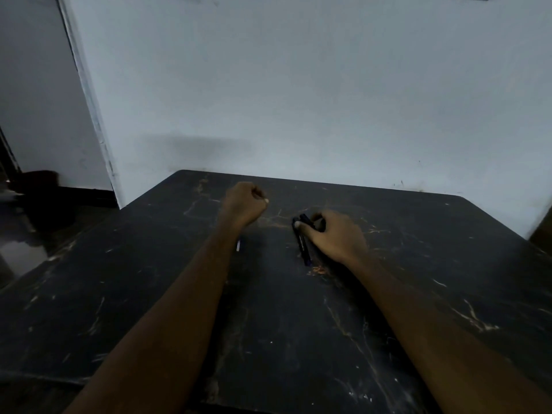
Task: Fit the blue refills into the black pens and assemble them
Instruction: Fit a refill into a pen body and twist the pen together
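**Right hand on the pens, left hand fisted above the table**

A person's two bare forearms reached out over a black marble-patterned table [298, 339] veined with pale, rust-tinged streaks, set against a plain whitish wall [298, 85].

The right hand [337, 234] rested low on the tabletop, knuckles up, with fingers curled around the far ends of the black pens [303, 242]. The thumb pressed across them from the near-left side. At least two dark barrels lay together there, side by side and touching, running from the fingers back toward the person; their near ends showed a bluish tint. Whether they were lifted or still flat on the surface could not be told in the dim light.

The left hand [245, 204] was drawn into a closed fist, thumb laid over the curled fingers, raised to the left of the pens and apart from them. Whether anything was held inside the fist could not be seen.

Just beside the left wrist, a small pale sliver [238, 245] showed on the table, too small and blurred to identify.
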### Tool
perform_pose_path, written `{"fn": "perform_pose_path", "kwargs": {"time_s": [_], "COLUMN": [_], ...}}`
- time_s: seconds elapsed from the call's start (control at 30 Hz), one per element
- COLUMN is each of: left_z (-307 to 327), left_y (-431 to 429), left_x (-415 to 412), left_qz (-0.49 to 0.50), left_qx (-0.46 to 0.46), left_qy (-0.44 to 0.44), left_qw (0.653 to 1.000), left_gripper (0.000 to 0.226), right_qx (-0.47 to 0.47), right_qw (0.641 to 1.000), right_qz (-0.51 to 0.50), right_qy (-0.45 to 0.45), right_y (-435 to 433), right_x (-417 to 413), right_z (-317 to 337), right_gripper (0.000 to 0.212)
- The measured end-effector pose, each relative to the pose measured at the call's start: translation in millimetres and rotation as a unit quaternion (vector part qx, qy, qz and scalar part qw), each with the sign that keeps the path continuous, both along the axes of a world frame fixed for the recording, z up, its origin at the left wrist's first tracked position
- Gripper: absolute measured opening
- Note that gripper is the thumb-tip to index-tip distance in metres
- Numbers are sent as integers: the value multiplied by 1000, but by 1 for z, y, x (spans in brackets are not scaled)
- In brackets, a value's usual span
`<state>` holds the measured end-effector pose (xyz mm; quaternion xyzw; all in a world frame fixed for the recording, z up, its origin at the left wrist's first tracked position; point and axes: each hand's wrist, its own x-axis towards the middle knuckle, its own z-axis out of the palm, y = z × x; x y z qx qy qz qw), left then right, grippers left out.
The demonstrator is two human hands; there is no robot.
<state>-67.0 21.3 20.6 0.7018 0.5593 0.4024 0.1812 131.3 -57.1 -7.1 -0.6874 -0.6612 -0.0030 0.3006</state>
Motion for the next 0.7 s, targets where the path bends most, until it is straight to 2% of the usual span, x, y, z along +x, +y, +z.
{"fn": "perform_pose_path", "kwargs": {"time_s": [0.03,0.1,0.17,0.23,0.37,0.53,0.7], "left_z": [0,-3,-5,-6,-4,-7,-14], "left_y": [4,9,11,7,3,-6,-15], "left_x": [-8,-20,-24,-22,-11,17,39], "left_qz": [27,50,48,31,15,-36,-60], "left_qx": [0,-56,-120,-144,-127,-97,-54], "left_qy": [68,161,200,223,195,139,98], "left_qw": [997,984,971,964,973,985,992], "left_gripper": [19,36,46,42,28,17,15], "right_qx": [1,-7,-12,-14,-18,-18,-30], "right_qw": [1000,998,998,999,999,999,998], "right_qz": [5,15,20,17,1,-16,-36], "right_qy": [-31,-66,-57,-27,28,46,40], "right_y": [0,1,0,-1,-2,-1,-2], "right_x": [-2,-4,-3,-2,-1,2,4], "right_z": [-1,-2,-1,0,0,-1,1], "right_gripper": [61,65,55,45,32,36,38]}}
